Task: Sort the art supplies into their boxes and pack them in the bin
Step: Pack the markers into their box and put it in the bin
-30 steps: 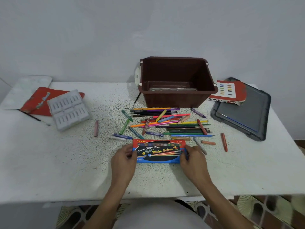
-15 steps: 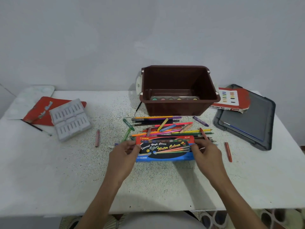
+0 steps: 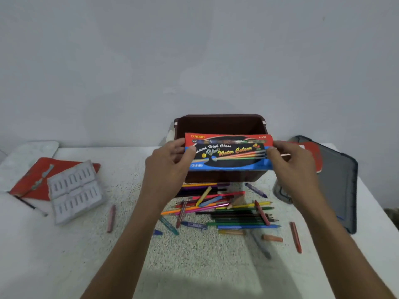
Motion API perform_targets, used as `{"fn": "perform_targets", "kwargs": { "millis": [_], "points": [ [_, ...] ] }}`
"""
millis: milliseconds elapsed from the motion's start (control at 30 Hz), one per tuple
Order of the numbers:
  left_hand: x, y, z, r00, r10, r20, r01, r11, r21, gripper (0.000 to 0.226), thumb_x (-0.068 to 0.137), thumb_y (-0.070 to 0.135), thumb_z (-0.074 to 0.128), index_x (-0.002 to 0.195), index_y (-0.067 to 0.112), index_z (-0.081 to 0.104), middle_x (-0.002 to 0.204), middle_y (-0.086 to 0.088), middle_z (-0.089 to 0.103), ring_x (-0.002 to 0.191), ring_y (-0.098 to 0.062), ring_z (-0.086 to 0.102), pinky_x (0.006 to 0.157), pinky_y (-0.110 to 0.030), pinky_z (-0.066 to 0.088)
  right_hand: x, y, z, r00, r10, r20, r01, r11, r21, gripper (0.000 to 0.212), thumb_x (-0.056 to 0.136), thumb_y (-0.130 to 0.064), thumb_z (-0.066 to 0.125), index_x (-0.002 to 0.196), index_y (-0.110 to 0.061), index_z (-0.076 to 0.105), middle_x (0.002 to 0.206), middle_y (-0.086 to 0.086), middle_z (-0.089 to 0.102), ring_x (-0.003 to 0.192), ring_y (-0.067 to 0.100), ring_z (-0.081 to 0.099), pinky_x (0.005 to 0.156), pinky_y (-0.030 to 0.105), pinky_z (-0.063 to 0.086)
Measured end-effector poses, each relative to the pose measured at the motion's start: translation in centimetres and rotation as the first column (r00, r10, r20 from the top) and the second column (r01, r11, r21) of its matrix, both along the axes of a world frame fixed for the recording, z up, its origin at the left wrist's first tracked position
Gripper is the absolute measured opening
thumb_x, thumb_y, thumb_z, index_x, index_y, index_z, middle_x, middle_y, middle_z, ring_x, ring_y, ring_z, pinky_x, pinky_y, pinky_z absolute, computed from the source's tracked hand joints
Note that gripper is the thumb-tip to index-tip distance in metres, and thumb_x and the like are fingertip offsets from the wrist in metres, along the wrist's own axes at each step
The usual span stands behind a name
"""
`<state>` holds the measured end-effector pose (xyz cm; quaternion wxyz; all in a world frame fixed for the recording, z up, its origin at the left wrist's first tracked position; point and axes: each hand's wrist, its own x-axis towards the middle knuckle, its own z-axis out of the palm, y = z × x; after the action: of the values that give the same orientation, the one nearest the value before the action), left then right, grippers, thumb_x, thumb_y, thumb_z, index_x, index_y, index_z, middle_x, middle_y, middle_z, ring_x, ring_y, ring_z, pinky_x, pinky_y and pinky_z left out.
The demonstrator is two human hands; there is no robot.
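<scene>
A red, black and blue water colour box (image 3: pixel 228 153) is held up in the air in front of the brown bin (image 3: pixel 220 124), hiding the bin's inside. My left hand (image 3: pixel 170 160) grips the box's left end and my right hand (image 3: pixel 289 160) grips its right end. Below the box, a pile of coloured pencils and crayons (image 3: pixel 226 208) lies scattered on the white speckled table (image 3: pixel 64 255). A pink crayon (image 3: pixel 111 217) lies apart to the left.
A white plastic crayon tray (image 3: pixel 74 190) rests at the left on a red box (image 3: pixel 28 180), with a thin brush (image 3: pixel 28 203) beside it. A grey bin lid (image 3: pixel 336 182) and a red pastel box (image 3: pixel 315 156) sit at the right. Loose crayons (image 3: pixel 295 236) lie near the front right.
Both hands lifted the water colour box off the table and carried it away from me, up to the brown bin. The camera tilted up too.
</scene>
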<state>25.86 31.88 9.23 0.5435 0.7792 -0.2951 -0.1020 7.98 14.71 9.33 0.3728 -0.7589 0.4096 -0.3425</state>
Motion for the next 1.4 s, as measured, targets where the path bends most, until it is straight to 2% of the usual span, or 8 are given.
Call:
{"fn": "perform_targets", "kwargs": {
  "millis": [67,200,467,600,733,833,1233,1400],
  "points": [
    [0.7,-2.3,-0.4,1.0,0.008,-0.009,-0.008,1.0,0.021,0.035,0.092,0.034,0.064,0.125,0.022,0.064,0.097,0.012,0.069,0.083,0.013,0.063,0.065,-0.001,0.047,1.1,-1.9,-0.3,1.0,-0.003,-0.022,0.003,1.0,0.021,0.025,0.095,-0.027,0.056,0.118,-0.025,0.065,0.088,-0.012,0.065,0.074,-0.001,0.062,0.052,0.011,0.041],
    [2.2,-6.7,-2.2,1.0,0.011,0.022,-0.015,0.985,0.174,0.034,0.095,0.032,0.06,0.126,0.021,0.059,0.11,0.003,0.066,0.086,-0.004,0.06,0.078,-0.02,0.051,4.1,-5.4,-1.9,0.983,0.086,-0.162,-0.083,0.996,0.028,0.046,0.094,-0.028,0.055,0.139,-0.023,0.046,0.105,0.004,0.063,0.089,0.016,0.062,0.066,0.027,0.045],
    [6.3,-11.8,-6.3,0.997,-0.069,0.038,0.042,0.871,0.49,0.037,0.094,0.03,0.06,0.128,0.017,0.058,0.131,-0.007,0.057,0.089,-0.013,0.052,0.079,-0.028,0.045,9.9,-9.1,-5.7,0.849,0.288,-0.443,-0.282,0.956,0.081,0.037,0.093,-0.027,0.055,0.126,-0.011,0.057,0.113,0.015,0.062,0.103,0.031,0.057,0.073,0.029,0.039],
    [7.3,-13.1,-7.8,0.993,-0.116,-0.021,0.107,0.815,0.569,0.037,0.094,0.028,0.063,0.13,0.019,0.058,0.125,-0.014,0.061,0.074,-0.018,0.06,0.071,-0.029,0.05,10.7,-10.1,-7.2,0.795,0.322,-0.515,-0.283,0.946,0.155,0.026,0.093,-0.024,0.057,0.111,-0.007,0.064,0.102,0.015,0.067,0.079,0.026,0.056,0.068,0.029,0.043],
    [8.1,-14.1,-9.2,0.977,-0.163,-0.139,0.214,0.75,0.626,0.042,0.093,0.027,0.066,0.133,0.021,0.056,0.142,-0.017,0.048,0.103,-0.029,0.062,0.084,-0.03,0.049,11.0,-11.2,-8.5,0.766,0.348,-0.54,-0.249,0.936,0.25,0.026,0.094,-0.028,0.059,0.106,-0.006,0.067,0.094,0.011,0.063,0.08,0.024,0.058,0.075,0.031,0.05],
    [8.2,-14.5,-10.1,0.97,-0.185,-0.155,0.241,0.692,0.68,0.047,0.094,0.029,0.064,0.138,0.02,0.051,0.139,-0.016,0.049,0.103,-0.026,0.058,0.085,-0.03,0.047,11.2,-11.4,-8.8,0.727,0.364,-0.582,-0.258,0.93,0.261,0.026,0.094,-0.029,0.059,0.107,-0.009,0.067,0.095,0.01,0.064,0.085,0.026,0.064,0.075,0.032,0.053],
    [8.3,-14.6,-10.7,0.972,-0.169,-0.163,0.234,0.688,0.687,0.053,0.095,0.035,0.061,0.143,0.019,0.046,0.144,-0.017,0.042,0.116,-0.031,0.055,0.095,-0.035,0.045,11.7,-11.3,-9.4,0.634,0.373,-0.677,-0.293,0.926,0.236,0.028,0.092,-0.03,0.059,0.112,-0.01,0.065,0.112,0.016,0.064,0.099,0.032,0.064,0.078,0.031,0.051],
    [7.4,-14.1,-9.1,0.952,-0.284,0.117,0.175,0.813,0.555,0.04,0.097,0.024,0.056,0.134,0.011,0.055,0.136,-0.014,0.055,0.12,-0.027,0.054,0.096,-0.034,0.046,11.6,-11.0,-9.3,0.61,0.312,-0.729,-0.314,0.939,0.139,0.032,0.093,-0.031,0.057,0.115,-0.008,0.063,0.112,0.018,0.064,0.104,0.034,0.06,0.085,0.037,0.054]
  ]
}}
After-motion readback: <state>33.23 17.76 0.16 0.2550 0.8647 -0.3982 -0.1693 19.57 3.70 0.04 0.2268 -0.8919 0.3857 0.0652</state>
